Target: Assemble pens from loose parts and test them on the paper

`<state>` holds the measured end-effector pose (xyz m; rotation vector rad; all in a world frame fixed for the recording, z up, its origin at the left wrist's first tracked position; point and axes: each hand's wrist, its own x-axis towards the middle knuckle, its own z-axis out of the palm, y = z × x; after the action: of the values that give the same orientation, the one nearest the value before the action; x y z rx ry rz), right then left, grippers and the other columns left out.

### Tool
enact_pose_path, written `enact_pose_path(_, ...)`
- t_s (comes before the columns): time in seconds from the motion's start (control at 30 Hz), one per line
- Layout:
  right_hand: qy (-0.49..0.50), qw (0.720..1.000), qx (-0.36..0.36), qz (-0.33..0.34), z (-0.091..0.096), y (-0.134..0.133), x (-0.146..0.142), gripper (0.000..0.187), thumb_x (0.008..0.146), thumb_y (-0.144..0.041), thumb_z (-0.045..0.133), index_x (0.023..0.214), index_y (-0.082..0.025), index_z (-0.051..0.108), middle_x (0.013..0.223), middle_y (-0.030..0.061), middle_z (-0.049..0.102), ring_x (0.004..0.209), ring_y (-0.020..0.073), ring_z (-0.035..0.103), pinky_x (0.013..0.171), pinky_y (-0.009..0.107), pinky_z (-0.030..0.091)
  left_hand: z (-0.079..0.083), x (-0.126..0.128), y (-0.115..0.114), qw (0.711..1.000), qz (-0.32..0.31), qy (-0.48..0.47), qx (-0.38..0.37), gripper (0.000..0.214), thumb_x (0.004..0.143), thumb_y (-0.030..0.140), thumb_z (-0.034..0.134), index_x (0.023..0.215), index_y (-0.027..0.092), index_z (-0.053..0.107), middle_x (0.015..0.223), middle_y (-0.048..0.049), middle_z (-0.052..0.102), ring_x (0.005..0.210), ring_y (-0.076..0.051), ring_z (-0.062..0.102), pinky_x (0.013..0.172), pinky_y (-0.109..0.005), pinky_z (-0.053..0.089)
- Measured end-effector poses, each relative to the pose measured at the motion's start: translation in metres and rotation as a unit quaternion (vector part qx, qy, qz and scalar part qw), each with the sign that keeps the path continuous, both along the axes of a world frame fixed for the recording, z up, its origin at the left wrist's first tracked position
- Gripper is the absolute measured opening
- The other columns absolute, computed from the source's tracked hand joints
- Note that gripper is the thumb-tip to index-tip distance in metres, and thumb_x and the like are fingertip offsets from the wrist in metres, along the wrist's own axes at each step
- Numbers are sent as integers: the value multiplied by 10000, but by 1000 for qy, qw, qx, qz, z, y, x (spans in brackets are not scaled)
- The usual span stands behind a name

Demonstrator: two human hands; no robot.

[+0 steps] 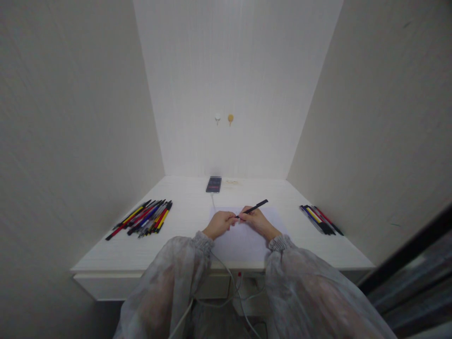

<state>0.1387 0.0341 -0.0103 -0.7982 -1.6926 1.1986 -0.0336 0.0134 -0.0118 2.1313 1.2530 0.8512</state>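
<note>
A slim black pen slants up to the right from between my hands, over a white sheet of paper. My right hand is closed around its lower part. Thumb and fingers of my left hand are pinched together at the pen's lower tip; the exact contact there is too small to make out. Both hands are close together above the upper half of the sheet.
A loose pile of pens in several colours lies on the left of the white desk. A smaller row of pens lies on the right. A phone with a cable stands at the back. Walls enclose three sides.
</note>
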Motion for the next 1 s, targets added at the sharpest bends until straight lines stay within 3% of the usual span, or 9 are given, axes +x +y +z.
enact_pose_path(0.33,39,999,-8,29,4,-3,-2,183,631,-322,654,683,-155,599,573,-29,531,548,87,468,539,217,353,4,0,-1,1000,4,31,3,347,798,361,354,666,154,599,463,33,512,437,-87,471,525,-203,350)
enact_pose_path(0.47,124,989,-62,-49,5,2,1,281,685,-427,582,747,-154,578,528,-26,518,434,73,428,420,205,312,6,-2,-2,998,41,32,40,348,802,358,357,672,156,608,530,15,564,465,-93,482,545,-211,349)
enact_pose_path(0.7,222,951,-94,-195,4,14,11,339,652,-479,603,589,-164,496,432,-46,464,331,48,348,328,199,223,2,-5,2,987,135,28,88,229,731,378,505,734,179,618,650,-7,613,608,-129,530,558,-219,334)
enact_pose_path(0.87,215,952,-89,-200,4,13,13,330,639,-455,625,568,-154,510,405,-51,439,341,47,352,341,196,234,3,-7,2,983,154,17,97,205,732,364,507,753,191,614,695,-6,622,658,-137,541,589,-223,340)
enact_pose_path(1.0,204,959,-82,-178,3,13,15,314,626,-427,644,562,-148,514,437,-36,474,374,50,368,363,195,235,7,-8,1,986,156,4,65,311,790,390,395,697,189,614,576,4,585,591,-130,527,570,-226,336)
